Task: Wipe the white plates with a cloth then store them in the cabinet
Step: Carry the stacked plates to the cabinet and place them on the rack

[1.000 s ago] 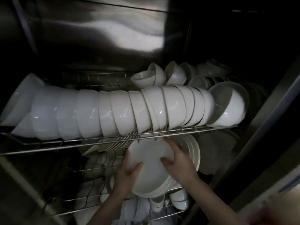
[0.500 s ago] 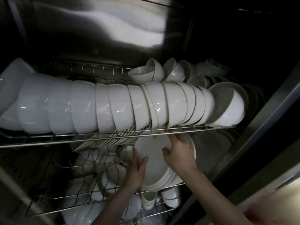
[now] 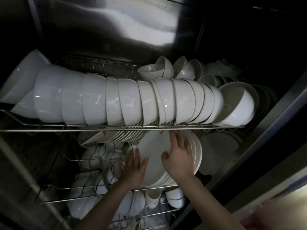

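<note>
Nearest me, two bare forearms reach up into the cabinet, deeper in than a second ago. The left hand (image 3: 132, 168) clasps the left rim of the stack of white plates (image 3: 154, 155), thumb on the front face, fingers behind. The right hand (image 3: 180, 159) grips the right side, thumb on the face, fingers spread over the rims. The stack, which was lower and nearer a second ago, now stands on edge by the front wire of the lower rack (image 3: 74, 198). It tilts back, its top tucked just under the front bar of the upper rack (image 3: 83, 129) with hardly a gap. The plates are plain, round and glossy. Other plates (image 3: 217, 151) lean just beside them on the right. Above lies a row of white bowls (image 3: 116, 100), with the steel back wall (image 3: 116, 30) behind
</note>
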Motion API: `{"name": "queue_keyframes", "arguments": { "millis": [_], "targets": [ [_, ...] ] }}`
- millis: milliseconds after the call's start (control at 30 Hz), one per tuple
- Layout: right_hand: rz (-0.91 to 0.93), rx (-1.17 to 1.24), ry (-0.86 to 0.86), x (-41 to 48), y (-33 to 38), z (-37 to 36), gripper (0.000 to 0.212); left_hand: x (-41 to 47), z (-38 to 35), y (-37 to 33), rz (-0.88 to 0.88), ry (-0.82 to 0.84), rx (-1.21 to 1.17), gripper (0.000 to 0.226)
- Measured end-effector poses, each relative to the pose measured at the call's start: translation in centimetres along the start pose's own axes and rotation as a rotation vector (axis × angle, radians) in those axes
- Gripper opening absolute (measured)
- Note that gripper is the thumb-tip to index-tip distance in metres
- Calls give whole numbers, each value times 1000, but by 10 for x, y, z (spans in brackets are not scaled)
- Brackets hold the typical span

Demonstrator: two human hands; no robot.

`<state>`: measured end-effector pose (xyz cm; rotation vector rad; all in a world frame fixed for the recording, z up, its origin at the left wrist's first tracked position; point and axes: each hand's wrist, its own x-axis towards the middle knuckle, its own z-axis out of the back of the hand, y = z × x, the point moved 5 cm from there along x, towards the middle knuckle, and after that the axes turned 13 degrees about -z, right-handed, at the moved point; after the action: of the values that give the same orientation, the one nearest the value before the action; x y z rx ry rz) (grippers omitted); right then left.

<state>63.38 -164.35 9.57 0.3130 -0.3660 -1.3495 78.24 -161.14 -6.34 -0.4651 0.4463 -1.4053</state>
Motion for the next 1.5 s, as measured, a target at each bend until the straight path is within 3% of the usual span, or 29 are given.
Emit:
{"name": "queue_keyframes", "arguments": {
  "millis": [67,200,233,267,300,400,600,767,900,1033,1267,1500],
  "targets": [
    [1,-16,-24,-1,1,-3,84,1,2,3,5,9,45,86],
    [41,-133,-109,-4,1,-12,84,-6,1,19,71,122,58,67],
    [52,-144,-132,-6,1,-14,84,-6,2,22,66,144,96,80],
    [57,-137,-150,-7,0,-16,83,-7,4,25,85,123,90,94],
    [58,-123,-163,-7,-1,-16,82,-8,5,28,109,89,88,93],
    [75,-161,-144,-6,-5,-22,82,-10,8,26,144,86,172,73],
    [186,-174,-155,-9,-10,-13,81,-12,9,34,153,74,162,77],
    [287,-140,-116,-13,-15,-16,76,-13,16,28,115,-52,109,78],
    [325,-146,-190,-11,-15,-19,70,-16,25,21,95,-143,96,72],
    [331,-120,-245,-10,-17,-26,63,-20,24,20,50,24,193,85],
    [317,-152,-317,-7,-14,-28,54,-24,15,24,142,138,139,74],
    [317,-203,-155,-5,-19,-29,72,-36,31,10,122,-34,168,66]
  ]
}}
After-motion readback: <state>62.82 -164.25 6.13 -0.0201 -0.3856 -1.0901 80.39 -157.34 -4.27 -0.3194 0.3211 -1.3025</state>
